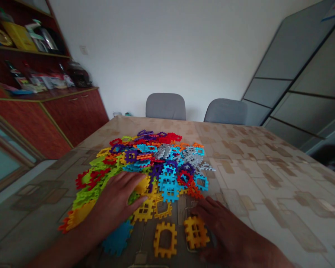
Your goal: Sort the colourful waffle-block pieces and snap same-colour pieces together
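My left hand reaches over the near side of a heap of notched plastic building tiles. A tilted yellow tile is between its fingers and thumb; the fingertips are partly hidden. My right hand rests low on the table, fingers stretched and curved around the right side of a yellow window tile. Left of that tile, a yellow tile with an arched opening lies flat. Near my left thumb are another yellow window tile and a blue tile. Light-blue window tiles sit on the heap's near edge.
The heap also holds green, red, purple and grey tiles. A patterned cloth covers the table. Two grey chairs stand at the far side. A red-brown cabinet with bottles is on the left.
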The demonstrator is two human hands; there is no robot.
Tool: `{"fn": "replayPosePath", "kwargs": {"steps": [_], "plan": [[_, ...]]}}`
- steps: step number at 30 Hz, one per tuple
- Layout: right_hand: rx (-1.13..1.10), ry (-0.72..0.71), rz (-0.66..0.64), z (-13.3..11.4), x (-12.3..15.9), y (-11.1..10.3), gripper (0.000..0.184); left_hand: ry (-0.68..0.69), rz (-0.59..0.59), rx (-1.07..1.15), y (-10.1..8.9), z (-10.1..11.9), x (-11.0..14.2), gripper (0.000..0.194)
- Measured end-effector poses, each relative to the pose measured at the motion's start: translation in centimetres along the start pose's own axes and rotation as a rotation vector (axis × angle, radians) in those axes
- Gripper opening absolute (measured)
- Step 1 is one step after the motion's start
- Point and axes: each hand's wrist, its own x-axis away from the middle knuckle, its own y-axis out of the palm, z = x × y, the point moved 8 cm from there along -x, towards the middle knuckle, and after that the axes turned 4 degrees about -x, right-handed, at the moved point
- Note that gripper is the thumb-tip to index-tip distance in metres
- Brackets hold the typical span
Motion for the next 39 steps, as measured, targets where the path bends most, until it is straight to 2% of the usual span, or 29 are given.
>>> {"fn": "replayPosePath", "kwargs": {"steps": [2,5,9,12,15,20,25,28,31,34,37,39], "plan": [[0.001,-0.011,0.044,-0.1,-0.1,-0.3,0.080,-0.063,-0.022,-0.025,0.7,-1.8,-0.6,0.043],[0.011,-0.029,0.074,-0.2,-0.4,-0.4,0.077,-0.097,-0.033,-0.001,1.4,-2.6,-0.9,0.042],[0.026,-0.008,0.054,-0.1,-0.7,-0.1,0.074,-0.102,-0.023,0.050,1.4,-2.1,-0.6,0.051],[0.011,-0.031,0.076,-0.3,-0.7,-0.2,0.072,-0.105,-0.007,0.179,0.8,-1.8,-0.6,0.060],[-0.004,-0.048,0.083,-0.4,-0.6,-0.4,0.072,-0.114,0.014,0.279,0.2,-1.9,-0.8,0.058],[-0.008,-0.047,0.079,-0.4,-0.5,-0.4,0.072,-0.123,0.000,0.299,0.2,-2.2,-0.6,0.054],[0.018,-0.084,0.106,-0.5,-0.6,-0.4,0.068,-0.080,-0.055,0.304,0.2,-0.9,0.1,0.057],[0.023,-0.088,0.111,-0.6,-0.6,-0.5,0.060,-0.070,-0.045,0.258,-0.7,-1.1,0.1,0.051],[0.027,-0.087,0.113,-0.6,-0.5,-0.6,0.059,-0.133,0.032,0.140,-1.6,-3.2,-0.2,0.050],[0.025,-0.096,0.115,-0.7,-0.3,-0.7,0.059,-0.128,0.030,0.008,-0.9,-4.9,-0.3,0.048],[0.012,-0.083,0.101,-0.7,-0.3,-0.7,0.060,-0.051,-0.001,-0.059,0.1,-4.8,-0.2,0.046],[0.015,-0.064,0.081,-0.6,-0.4,-0.6,0.061,0.004,0.025,-0.058,0.0,-3.8,0.0,0.043]]}}
